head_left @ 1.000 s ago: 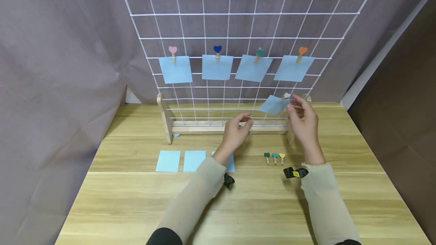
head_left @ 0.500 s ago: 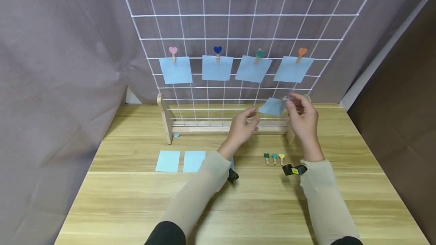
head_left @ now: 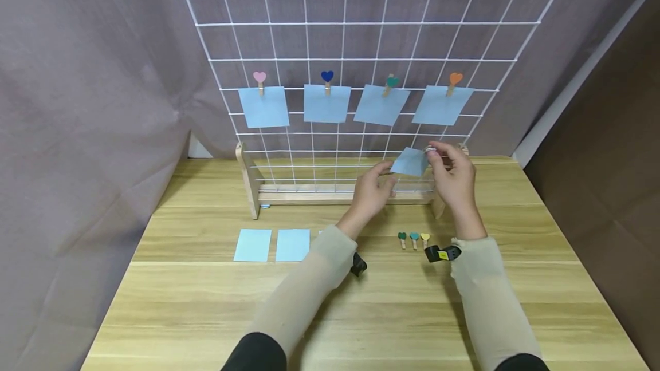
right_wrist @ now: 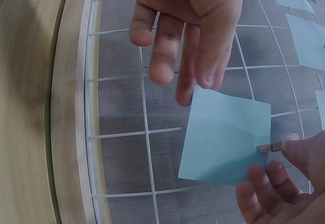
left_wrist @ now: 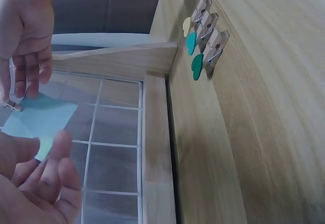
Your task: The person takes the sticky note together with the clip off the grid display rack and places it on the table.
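My right hand (head_left: 456,182) pinches a small wooden clothespin (right_wrist: 277,146) with a pale heart, whose tip is on the edge of a light blue paper square (head_left: 409,162). This square is tilted in front of the lower right of the white wire grid (head_left: 337,141). With thumb and fingertips, my left hand (head_left: 370,193) pinches the opposite corner of the paper, as the left wrist view shows. Higher on the grid hang several blue squares, held by clothespins with pink (head_left: 260,77), dark blue (head_left: 327,76), green (head_left: 392,82) and orange (head_left: 456,78) hearts.
Three clothespins with green (head_left: 402,236), teal (head_left: 415,237) and yellow (head_left: 425,237) hearts lie on the wooden table (head_left: 206,314). Blue paper squares (head_left: 252,245) lie at left, one mostly behind my left sleeve. A wooden base (head_left: 309,196) holds the grid upright.
My left hand has moved right and slightly up to the paper's corner and taken it. The right hand has shifted slightly left with the clothespin, whose heart has turned edge-on.
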{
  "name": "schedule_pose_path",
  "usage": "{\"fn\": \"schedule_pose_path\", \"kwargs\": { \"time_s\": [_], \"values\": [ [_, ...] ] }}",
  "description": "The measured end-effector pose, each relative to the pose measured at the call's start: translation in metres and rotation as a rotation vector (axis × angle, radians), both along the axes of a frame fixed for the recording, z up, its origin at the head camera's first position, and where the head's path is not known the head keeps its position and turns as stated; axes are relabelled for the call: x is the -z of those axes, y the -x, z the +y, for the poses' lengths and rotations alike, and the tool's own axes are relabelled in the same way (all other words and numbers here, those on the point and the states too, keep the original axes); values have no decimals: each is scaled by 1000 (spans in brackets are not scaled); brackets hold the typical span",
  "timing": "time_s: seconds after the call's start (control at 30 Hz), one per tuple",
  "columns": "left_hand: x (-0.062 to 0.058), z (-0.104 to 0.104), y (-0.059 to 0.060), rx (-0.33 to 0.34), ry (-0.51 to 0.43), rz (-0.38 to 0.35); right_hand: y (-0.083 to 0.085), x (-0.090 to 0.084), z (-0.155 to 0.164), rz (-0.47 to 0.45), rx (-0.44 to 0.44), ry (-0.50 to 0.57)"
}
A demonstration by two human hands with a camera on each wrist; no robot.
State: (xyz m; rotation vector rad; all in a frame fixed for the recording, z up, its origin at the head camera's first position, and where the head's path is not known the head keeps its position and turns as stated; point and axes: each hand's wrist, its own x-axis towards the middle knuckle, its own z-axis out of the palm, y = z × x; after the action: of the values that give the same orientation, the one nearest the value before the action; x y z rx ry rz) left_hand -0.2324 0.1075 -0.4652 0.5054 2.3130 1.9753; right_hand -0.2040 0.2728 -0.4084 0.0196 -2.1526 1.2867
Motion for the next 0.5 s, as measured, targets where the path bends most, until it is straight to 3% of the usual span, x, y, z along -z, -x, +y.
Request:
{"fn": "schedule_pose_path", "kwargs": {
  "time_s": [0.2, 0.5],
  "values": [
    [-2, 4, 2, -48, -53, 38, 7, 10, 8, -15, -14, 13],
    [-5, 4, 2, -67, -46, 42, 8, 12, 9, 12, -12, -18]
  ]
}}
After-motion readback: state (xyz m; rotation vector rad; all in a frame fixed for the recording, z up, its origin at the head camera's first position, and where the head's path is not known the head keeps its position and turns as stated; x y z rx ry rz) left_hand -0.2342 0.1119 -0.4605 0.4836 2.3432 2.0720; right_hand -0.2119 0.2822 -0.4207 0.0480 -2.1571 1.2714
